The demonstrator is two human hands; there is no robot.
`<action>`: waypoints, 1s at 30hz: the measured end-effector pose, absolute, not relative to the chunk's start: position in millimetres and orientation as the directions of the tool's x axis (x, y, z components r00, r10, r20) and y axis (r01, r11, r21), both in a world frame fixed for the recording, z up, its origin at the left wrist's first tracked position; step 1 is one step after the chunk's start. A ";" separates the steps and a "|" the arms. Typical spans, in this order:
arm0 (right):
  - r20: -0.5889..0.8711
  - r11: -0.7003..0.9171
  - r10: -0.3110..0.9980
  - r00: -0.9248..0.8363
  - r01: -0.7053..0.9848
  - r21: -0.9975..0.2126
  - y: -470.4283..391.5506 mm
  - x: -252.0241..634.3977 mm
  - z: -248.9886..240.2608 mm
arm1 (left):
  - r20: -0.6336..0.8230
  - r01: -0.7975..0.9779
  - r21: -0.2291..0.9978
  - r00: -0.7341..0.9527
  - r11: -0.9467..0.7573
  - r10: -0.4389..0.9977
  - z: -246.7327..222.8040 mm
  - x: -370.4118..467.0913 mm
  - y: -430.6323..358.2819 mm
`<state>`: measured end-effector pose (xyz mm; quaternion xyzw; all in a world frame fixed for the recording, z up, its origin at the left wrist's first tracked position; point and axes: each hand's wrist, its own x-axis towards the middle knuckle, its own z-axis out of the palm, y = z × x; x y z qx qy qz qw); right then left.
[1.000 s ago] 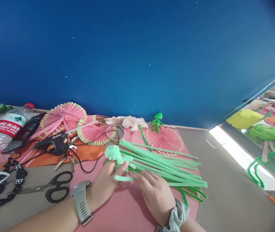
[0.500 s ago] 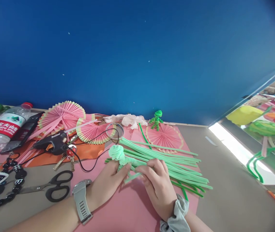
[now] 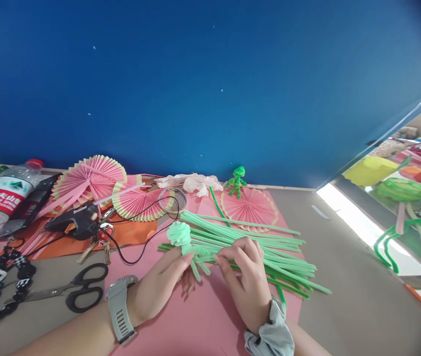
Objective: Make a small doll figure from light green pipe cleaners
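Observation:
My left hand [image 3: 158,284] is closed on a pale green pipe cleaner figure [image 3: 179,234] with a coiled round head, its body wrapped below. Two short ends stick out from the body beyond the left fingertips. My right hand [image 3: 245,284] pinches a pale green strand on the figure's right side, the fingertips partly hiding it. Loose pale green pipe cleaners [image 3: 284,254] lie in a bundle behind and to the right of both hands, with darker green ones beneath. At the back, a finished-looking dark green pipe cleaner figure [image 3: 237,182] stands by the blue wall.
Pink paper [image 3: 181,326] lies under my hands. To the left are black scissors [image 3: 84,287], a glue gun [image 3: 73,222], keys [image 3: 105,242], a beaded strap [image 3: 23,279] and a water bottle [image 3: 3,198]. Folded pink paper fans [image 3: 95,178] rest by the blue wall [image 3: 210,89].
The right fingers have shifted from the strand across the front to one at the figure's right side. Two short ends now hang free below the body. The view has moved slightly.

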<state>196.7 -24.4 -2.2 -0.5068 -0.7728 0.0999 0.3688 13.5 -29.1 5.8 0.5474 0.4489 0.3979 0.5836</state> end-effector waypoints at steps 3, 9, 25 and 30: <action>0.474 0.478 0.851 -0.228 0.709 -0.518 -25.6 196.1 -1.7 | -0.076 0.044 0.997 0.343 0.065 0.936 0.8 13.0 -30.1; 0.483 0.493 0.840 -0.248 0.722 -0.486 -25.8 196.8 -2.6 | -0.104 0.151 0.987 0.314 0.058 0.944 -8.9 14.0 -34.6; 0.456 0.649 0.757 -0.468 0.623 -0.437 -25.3 195.2 -10.4 | -0.200 -0.123 0.945 0.513 0.303 0.835 10.2 16.3 -23.2; 0.429 0.698 0.708 -0.561 0.651 -0.299 -26.6 189.3 -9.7 | -0.182 -0.162 0.939 0.513 0.302 0.839 4.6 20.5 -23.9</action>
